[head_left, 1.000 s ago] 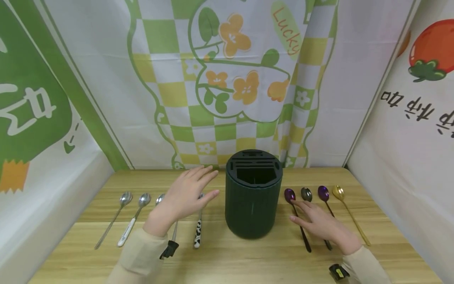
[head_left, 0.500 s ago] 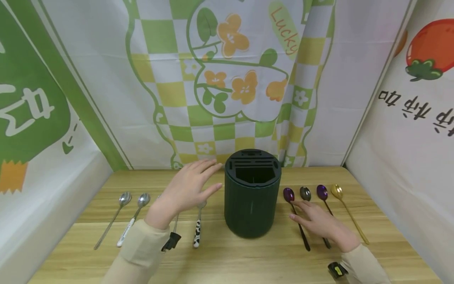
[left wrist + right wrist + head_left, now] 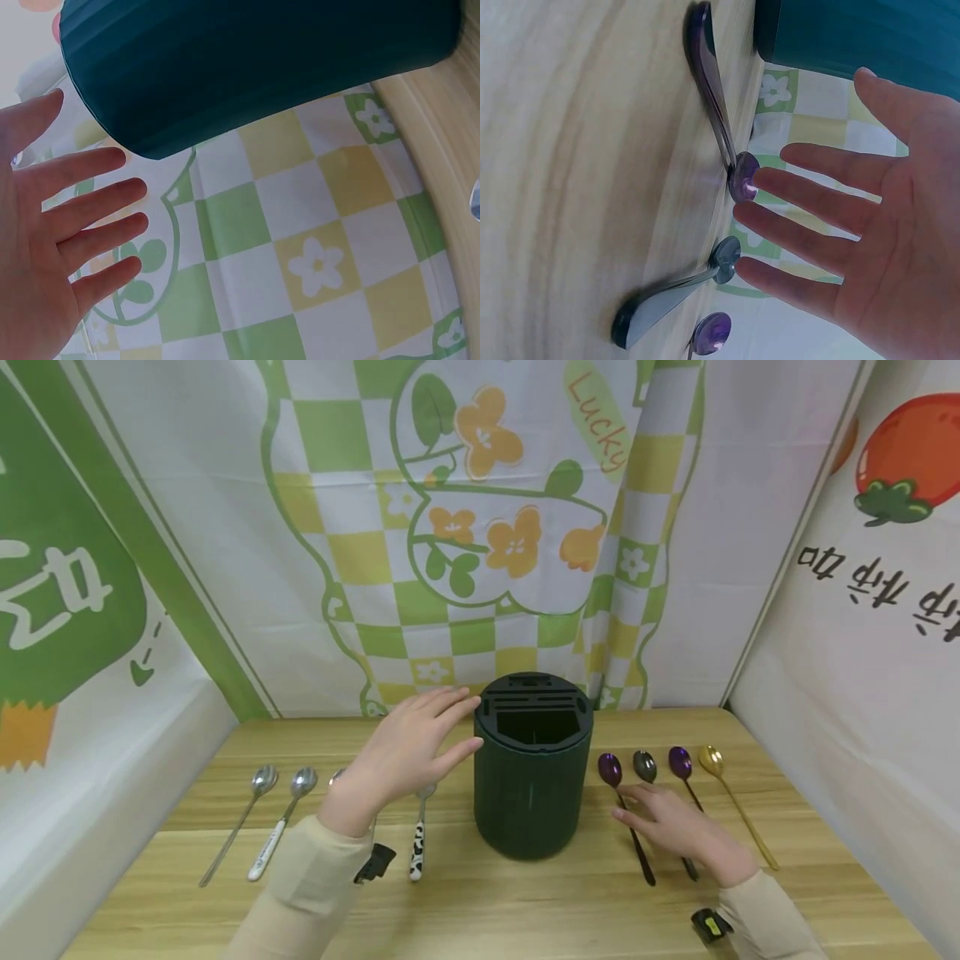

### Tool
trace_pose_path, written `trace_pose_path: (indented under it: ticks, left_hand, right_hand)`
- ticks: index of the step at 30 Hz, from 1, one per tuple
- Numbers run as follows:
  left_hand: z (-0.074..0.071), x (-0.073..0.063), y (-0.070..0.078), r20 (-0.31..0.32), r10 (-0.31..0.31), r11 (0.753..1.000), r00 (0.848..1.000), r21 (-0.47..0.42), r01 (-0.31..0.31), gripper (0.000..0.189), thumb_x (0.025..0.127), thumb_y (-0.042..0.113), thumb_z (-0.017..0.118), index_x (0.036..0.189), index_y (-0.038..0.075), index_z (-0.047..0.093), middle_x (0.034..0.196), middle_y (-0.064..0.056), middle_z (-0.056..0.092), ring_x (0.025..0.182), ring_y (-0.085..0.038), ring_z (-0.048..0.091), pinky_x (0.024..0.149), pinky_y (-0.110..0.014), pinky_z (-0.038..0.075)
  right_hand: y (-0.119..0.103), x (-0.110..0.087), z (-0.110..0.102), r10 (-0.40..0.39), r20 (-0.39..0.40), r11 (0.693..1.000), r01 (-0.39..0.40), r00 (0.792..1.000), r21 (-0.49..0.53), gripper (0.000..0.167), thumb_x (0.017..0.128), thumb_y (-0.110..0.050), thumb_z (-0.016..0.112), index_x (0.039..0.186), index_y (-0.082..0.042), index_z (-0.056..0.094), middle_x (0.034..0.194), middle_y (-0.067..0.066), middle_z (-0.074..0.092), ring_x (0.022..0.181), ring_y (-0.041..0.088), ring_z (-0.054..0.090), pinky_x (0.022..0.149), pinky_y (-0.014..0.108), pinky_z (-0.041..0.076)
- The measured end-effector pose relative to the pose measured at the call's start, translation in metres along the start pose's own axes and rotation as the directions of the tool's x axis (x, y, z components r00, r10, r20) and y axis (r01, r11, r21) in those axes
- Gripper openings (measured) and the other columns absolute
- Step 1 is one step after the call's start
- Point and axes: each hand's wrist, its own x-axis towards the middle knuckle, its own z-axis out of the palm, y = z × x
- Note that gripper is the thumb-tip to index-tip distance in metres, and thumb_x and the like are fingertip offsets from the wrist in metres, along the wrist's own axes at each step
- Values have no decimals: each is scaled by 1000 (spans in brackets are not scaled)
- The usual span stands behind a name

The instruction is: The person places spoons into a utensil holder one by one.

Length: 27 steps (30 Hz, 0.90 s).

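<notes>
A dark green cylindrical utensil holder (image 3: 528, 802) with a black slotted top stands mid-table. My left hand (image 3: 408, 752) hovers to its left, fingers spread, fingertips near the rim. In the left wrist view, that hand (image 3: 45, 232) holds nothing and a gap shows between most fingers and the holder. To the right, my right hand (image 3: 678, 827) is held over the spoons with fingers extended and nothing gripped. Nearest it are a purple-bowled spoon (image 3: 610, 769) and a black spoon (image 3: 645, 766); whether the fingertips touch either, I cannot tell.
Farther right lie another purple spoon (image 3: 680, 762) and a gold spoon (image 3: 738, 806). On the left are a silver spoon (image 3: 238, 827), a white-handled spoon (image 3: 273, 843), a cow-print-handled spoon (image 3: 417, 852) and one partly hidden by my left arm. Printed curtains (image 3: 465, 639) hang behind.
My left hand has moved right and slightly up, closer to the holder's rim. The right hand stays nearly where it was. The view has shifted slightly.
</notes>
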Motion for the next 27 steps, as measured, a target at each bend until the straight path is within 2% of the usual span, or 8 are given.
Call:
trace_pose_path:
  ticks: [11, 21, 27]
  left_hand:
    - [3, 8, 6, 17, 2, 1000, 1000, -16, -2, 57, 96, 51, 45, 142, 18, 45, 144, -6, 47, 136, -27, 39, 111, -45, 33]
    - [6, 14, 9, -9, 25, 999, 1000, -38, -26, 56, 96, 50, 46, 140, 16, 47, 142, -6, 49, 133, -26, 43, 110, -44, 35]
    - [6, 18, 12, -15, 36, 998, 999, -42, -37, 54, 97, 49, 46, 138, 15, 50, 141, -6, 50, 132, -26, 44, 109, -42, 36]
  right_hand:
    - [4, 2, 2, -11, -20, 1000, 11, 1000, 4, 50, 97, -36, 52, 124, 6, 57, 121, 24, 61, 103, 35, 64, 88, 48, 52]
    - [8, 2, 3, 20, -27, 1000, -19, 999, 19, 48, 97, -36, 53, 121, 5, 60, 116, 21, 65, 98, 31, 67, 83, 45, 54]
    - [8, 3, 3, 23, -35, 999, -22, 999, 27, 43, 95, -32, 56, 116, 5, 62, 107, 19, 68, 93, 29, 68, 81, 44, 55]
